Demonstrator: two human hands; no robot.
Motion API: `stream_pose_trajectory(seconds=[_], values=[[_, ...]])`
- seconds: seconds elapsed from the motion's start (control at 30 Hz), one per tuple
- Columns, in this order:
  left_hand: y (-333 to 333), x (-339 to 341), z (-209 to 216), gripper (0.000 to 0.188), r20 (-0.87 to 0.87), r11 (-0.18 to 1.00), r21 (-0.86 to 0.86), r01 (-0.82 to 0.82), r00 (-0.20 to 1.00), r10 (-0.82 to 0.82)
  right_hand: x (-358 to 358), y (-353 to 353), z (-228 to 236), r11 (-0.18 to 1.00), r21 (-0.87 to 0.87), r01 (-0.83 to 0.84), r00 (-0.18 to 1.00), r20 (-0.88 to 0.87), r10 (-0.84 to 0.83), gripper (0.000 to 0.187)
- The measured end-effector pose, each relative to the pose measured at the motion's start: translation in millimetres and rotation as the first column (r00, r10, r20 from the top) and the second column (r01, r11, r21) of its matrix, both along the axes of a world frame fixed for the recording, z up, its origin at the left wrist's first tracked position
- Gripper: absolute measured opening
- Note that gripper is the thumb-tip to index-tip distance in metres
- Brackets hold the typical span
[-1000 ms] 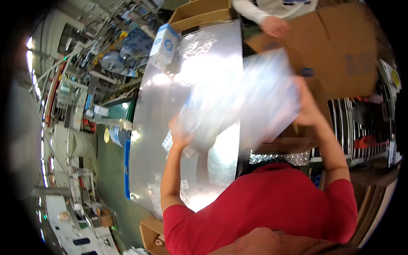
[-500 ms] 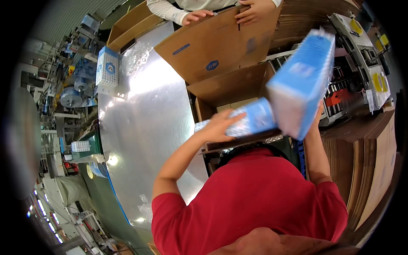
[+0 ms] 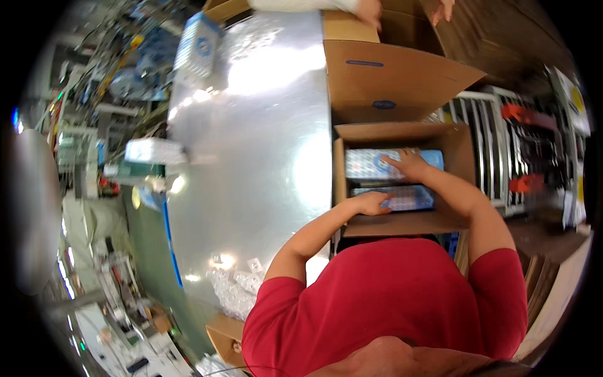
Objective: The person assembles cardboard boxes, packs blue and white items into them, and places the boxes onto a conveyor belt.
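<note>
An upright cardboard carton [image 3: 403, 225] stands in front of my torso with two blue and white patterned packages in it, side by side. My right hand [image 3: 408, 164] rests on top of the far package [image 3: 363, 164], its fingers apart. On the near package [image 3: 411, 198], which sits a little lower, lies my left hand [image 3: 374, 203] with its fingers extended over the top. The undersides of both packages are hidden inside the carton.
A shiny metal table [image 3: 251, 163] stretches along the left, with clear plastic wrap [image 3: 235, 292] at its near end. Another patterned package [image 3: 198, 47] stands at its far left. A roller conveyor [image 3: 483, 147] lies right. Across, a co-worker's hand [image 3: 369, 12] is beside another carton [image 3: 352, 26].
Both packages have gone from the air above the carton down into it, and my hands now lie on them. The co-worker's hands have left the raised cardboard flap. My view has shifted.
</note>
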State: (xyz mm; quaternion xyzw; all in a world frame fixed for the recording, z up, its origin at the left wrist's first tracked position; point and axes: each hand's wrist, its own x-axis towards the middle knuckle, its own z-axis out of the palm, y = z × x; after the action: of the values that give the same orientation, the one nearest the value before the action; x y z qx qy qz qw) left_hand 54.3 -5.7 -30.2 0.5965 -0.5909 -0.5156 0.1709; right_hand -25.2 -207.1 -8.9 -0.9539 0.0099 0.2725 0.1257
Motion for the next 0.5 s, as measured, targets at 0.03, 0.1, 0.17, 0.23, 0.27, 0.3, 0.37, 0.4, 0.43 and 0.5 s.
stream_pose_trajectory(seconds=[0.03,0.1,0.17,0.23,0.27,0.3,0.37,0.4,0.43,0.5], values=[[10,11,28,0.057,-0.114,0.979,-0.147,-0.14,0.986,0.124,3,0,-20,0.997,0.08,-0.018,0.993,-0.116,0.027,0.087],[29,54,78,0.052,-0.004,0.911,-0.279,-0.304,0.949,0.315,-24,-5,-106,0.99,0.112,0.085,0.96,-0.274,-0.051,0.09],[75,116,90,0.044,0.231,0.711,-0.571,-0.411,0.75,0.619,-17,20,-123,0.989,0.059,0.134,0.906,-0.411,-0.099,0.087],[140,201,103,0.042,0.401,0.49,-0.815,-0.309,0.311,0.862,7,41,-69,0.998,-0.061,0.03,0.875,-0.481,-0.055,0.081],[169,250,122,0.042,0.376,0.412,-0.795,-0.444,0.171,0.911,9,38,-69,0.997,-0.074,0.022,0.88,-0.472,-0.055,0.078],[199,292,131,0.052,0.542,0.455,-0.811,-0.369,-0.177,0.822,14,38,-66,0.996,-0.09,0.005,0.887,-0.459,-0.046,0.075],[228,353,169,0.063,0.531,0.246,-0.782,-0.572,-0.405,0.744,17,40,-55,1.0,-0.002,0.023,0.943,-0.333,-0.022,0.066],[240,370,178,0.059,0.536,0.191,-0.778,-0.599,-0.473,0.699,19,39,-46,0.999,0.042,0.027,0.963,-0.268,-0.015,0.062],[244,380,180,0.057,0.533,0.104,-0.731,-0.675,-0.468,0.705,22,41,-36,0.994,0.101,0.037,0.978,-0.207,-0.016,0.058],[267,381,146,0.051,0.669,0.154,-0.518,-0.841,-0.286,0.686,34,52,-10,0.973,0.23,0.001,0.996,-0.083,0.018,0.051]])
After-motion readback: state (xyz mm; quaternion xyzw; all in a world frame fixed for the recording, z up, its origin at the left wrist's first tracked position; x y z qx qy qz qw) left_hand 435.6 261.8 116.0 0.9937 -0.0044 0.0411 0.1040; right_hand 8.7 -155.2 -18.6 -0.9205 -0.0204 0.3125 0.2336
